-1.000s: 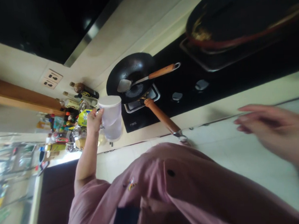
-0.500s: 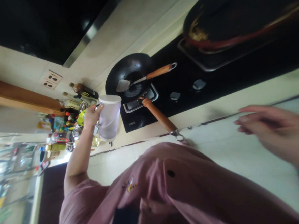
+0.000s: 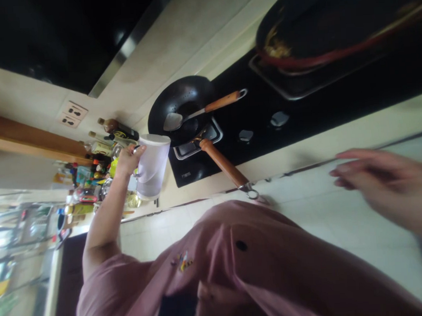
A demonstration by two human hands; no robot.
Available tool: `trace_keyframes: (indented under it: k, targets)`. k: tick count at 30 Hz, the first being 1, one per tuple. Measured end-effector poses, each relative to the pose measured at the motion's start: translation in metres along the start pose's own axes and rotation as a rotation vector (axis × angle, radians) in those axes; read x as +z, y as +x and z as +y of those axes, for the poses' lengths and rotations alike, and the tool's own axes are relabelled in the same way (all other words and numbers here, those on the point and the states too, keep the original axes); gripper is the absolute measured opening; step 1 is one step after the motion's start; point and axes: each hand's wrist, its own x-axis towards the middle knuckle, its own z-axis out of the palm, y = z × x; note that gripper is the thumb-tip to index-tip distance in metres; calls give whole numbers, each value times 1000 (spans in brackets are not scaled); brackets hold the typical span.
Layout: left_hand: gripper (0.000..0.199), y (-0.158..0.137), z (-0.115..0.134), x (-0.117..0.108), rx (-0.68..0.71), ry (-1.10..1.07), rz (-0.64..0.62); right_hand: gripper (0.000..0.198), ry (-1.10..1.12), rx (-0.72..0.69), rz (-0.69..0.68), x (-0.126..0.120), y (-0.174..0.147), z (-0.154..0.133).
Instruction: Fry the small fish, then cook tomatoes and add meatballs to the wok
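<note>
My left hand (image 3: 128, 159) is closed round the handle of a translucent plastic pitcher (image 3: 153, 167). Liquid shows inside it, and its white top is beside the near-left rim of a dark wok (image 3: 179, 99). In the wok lies a metal spatula (image 3: 174, 121) whose wooden handle (image 3: 223, 101) rests across the far rim. The wok's own wooden handle (image 3: 222, 161) points towards my body. My right hand (image 3: 387, 180) hangs in the air past the counter edge at the right, index finger stretched out, other fingers loosely bent, holding nothing.
A larger pan (image 3: 317, 32) with food scraps sits on the black cooktop (image 3: 235, 116) at the upper right, near two knobs (image 3: 279, 119). Several bottles (image 3: 118, 129) and jars crowd the counter at the left. A dark range hood (image 3: 93, 41) overhangs the upper left.
The whitish patch in the wok's bottom has shrunk and darkened. The pitcher and my left hand have barely shifted; my right hand is nearly still.
</note>
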Motion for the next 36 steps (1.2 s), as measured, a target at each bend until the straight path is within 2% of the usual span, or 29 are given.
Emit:
trace_keyframes:
  k: [6,19,27,32,36]
  targets:
    - [32,6,-1,-3,5,29,-15,49,-18,8,3,0,-1,-4]
    - [31,16,0,-17,42,63,0,49,-37,-10,-14,0,3,7]
    - [30,18,-1,-18,24,78,13,49,-27,-39,-7,1,3,13]
    - [31,18,2,-18,6,70,9,49,-29,-13,-11,-1,3,6]
    - [28,17,6,-18,-24,54,1,47,-56,-47,-7,0,2,4]
